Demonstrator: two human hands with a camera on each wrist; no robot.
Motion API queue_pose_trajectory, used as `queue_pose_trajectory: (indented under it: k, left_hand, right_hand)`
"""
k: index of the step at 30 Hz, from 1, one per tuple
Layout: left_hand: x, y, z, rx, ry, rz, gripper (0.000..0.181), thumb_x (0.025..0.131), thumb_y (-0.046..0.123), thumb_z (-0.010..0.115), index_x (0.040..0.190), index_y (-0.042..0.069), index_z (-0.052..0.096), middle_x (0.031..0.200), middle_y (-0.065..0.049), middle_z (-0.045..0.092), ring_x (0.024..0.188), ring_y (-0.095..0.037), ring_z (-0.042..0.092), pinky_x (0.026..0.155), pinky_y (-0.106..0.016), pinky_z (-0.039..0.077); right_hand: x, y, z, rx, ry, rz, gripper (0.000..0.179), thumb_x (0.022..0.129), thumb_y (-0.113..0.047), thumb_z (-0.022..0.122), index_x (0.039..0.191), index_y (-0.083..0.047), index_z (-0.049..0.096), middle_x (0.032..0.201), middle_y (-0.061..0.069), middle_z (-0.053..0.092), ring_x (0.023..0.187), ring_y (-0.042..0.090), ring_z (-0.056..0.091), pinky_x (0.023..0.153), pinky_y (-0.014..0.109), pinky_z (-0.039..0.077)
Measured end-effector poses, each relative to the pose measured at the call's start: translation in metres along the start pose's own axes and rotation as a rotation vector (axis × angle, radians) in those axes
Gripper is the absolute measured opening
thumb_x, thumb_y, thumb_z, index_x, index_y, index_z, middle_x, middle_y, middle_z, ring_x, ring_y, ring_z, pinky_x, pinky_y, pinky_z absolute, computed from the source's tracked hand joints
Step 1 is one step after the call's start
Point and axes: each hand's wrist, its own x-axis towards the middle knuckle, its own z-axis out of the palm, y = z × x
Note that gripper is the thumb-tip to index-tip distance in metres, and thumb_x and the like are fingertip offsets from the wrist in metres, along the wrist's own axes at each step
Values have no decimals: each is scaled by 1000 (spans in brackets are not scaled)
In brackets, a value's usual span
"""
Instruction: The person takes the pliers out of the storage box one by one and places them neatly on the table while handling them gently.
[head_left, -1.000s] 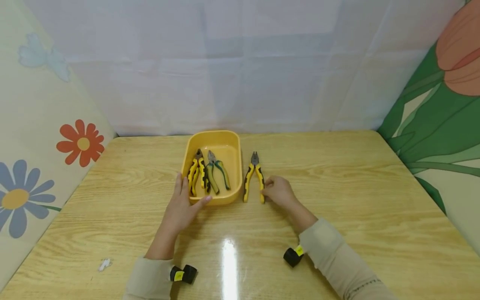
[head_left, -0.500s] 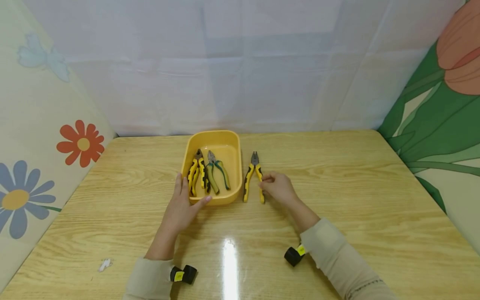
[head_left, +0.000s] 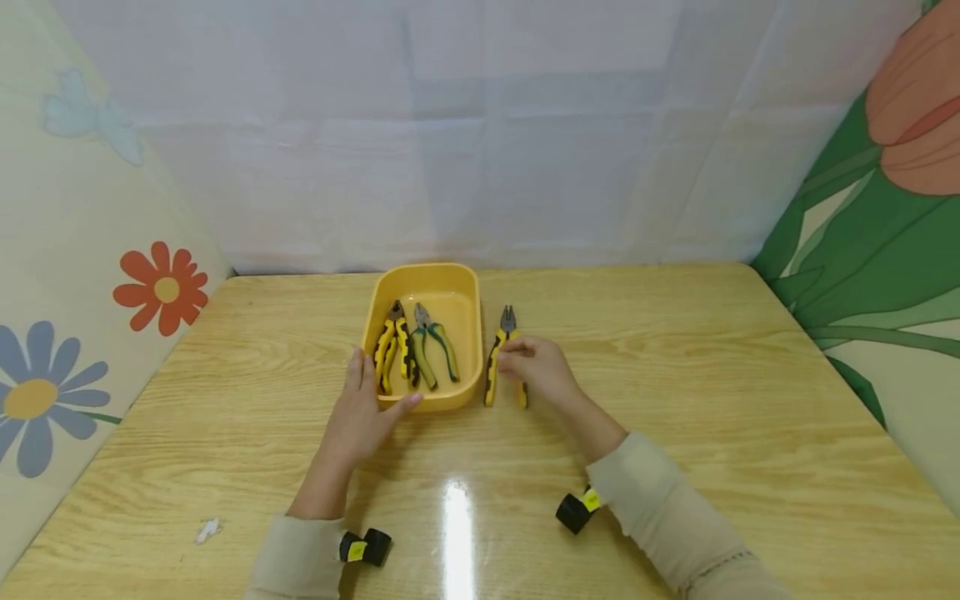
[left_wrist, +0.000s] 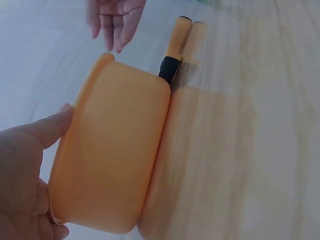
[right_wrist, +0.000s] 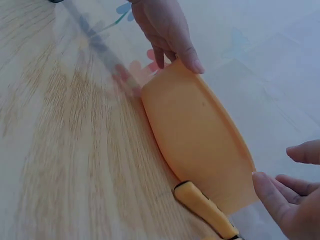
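In the head view, my left hand (head_left: 358,421) grips the near left corner of a yellow plastic bin (head_left: 450,402), thumb along the front rim and fingers at its left side. Inside lie yellow-and-black pliers (head_left: 403,342) and green-handled pliers (head_left: 427,358). Another pair of yellow-and-black combination pliers (head_left: 491,371) lies on the table just right of the bin, handles spread and pointing towards me. My right hand (head_left: 543,371) is over those handles, hiding part of the right one. The right wrist view shows its thumb (right_wrist: 272,197) and fingers apart, with nothing between them.
The wooden table (head_left: 720,375) runs up to a white cloth (head_left: 525,167) at the back. Painted panels stand left and right. A small white scrap (head_left: 209,530) lies at the near left. Black wrist cameras (head_left: 573,512) hang by both sleeves.
My right hand has moved left, from beside the right handle of the table pliers to over both handles. My left hand, the bin and the pliers stay in place.
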Motion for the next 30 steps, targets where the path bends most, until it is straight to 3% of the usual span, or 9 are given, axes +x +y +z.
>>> queue_pose_trajectory:
  k: [3, 7, 12, 21, 27, 30]
  left_hand:
    - [0, -1, 0, -2, -3, -1, 97, 78, 59, 46, 136, -2, -2, 140, -8, -19, 125, -40, 4, 97, -52, 15]
    - [-1, -1, 0, 0, -10, -7, 96, 79, 57, 46, 136, -2, -2, 140, -9, -20, 125, -40, 4, 97, -52, 15]
    - [-1, -1, 0, 1, -13, -3, 95, 79, 57, 46, 136, -2, -3, 140, -9, -20, 125, -40, 3, 98, -51, 15]
    - [0, -1, 0, 17, -26, -6, 97, 79, 59, 45, 136, -3, -4, 140, -11, -19, 124, -42, 8, 97, -51, 18]
    - [2, 0, -1, 33, -31, -9, 97, 78, 60, 44, 136, -3, -3, 140, -11, -19, 123, -43, 10, 96, -52, 20]
    - [2, -1, -1, 35, -33, -15, 97, 78, 60, 44, 136, -3, -3, 140, -12, -18, 123, -43, 10, 96, -52, 19]
  right_hand:
    - [5, 6, 2, 27, -38, -27, 28, 78, -4, 61, 99, 13, 54, 88, 20, 59, 74, 24, 61, 68, 32, 50]
    - [-12, -23, 10, 33, -88, -17, 36, 79, -3, 59, 107, 17, 48, 91, 23, 58, 75, 24, 61, 71, 31, 49]
    - [-21, -43, 17, 78, -121, 36, 36, 81, -1, 57, 110, 18, 45, 98, 28, 54, 78, 24, 61, 73, 32, 48]
    - [-21, -48, 23, 100, -171, 105, 33, 81, -1, 56, 110, 14, 48, 101, 26, 54, 80, 22, 60, 75, 31, 47]
    - [-20, -48, 27, 136, -197, 129, 33, 81, 1, 55, 110, 16, 46, 105, 32, 50, 88, 34, 57, 75, 32, 48]
    - [-19, -48, 30, 136, -206, 132, 33, 81, 1, 55, 110, 16, 46, 105, 32, 50, 88, 33, 58, 75, 32, 47]
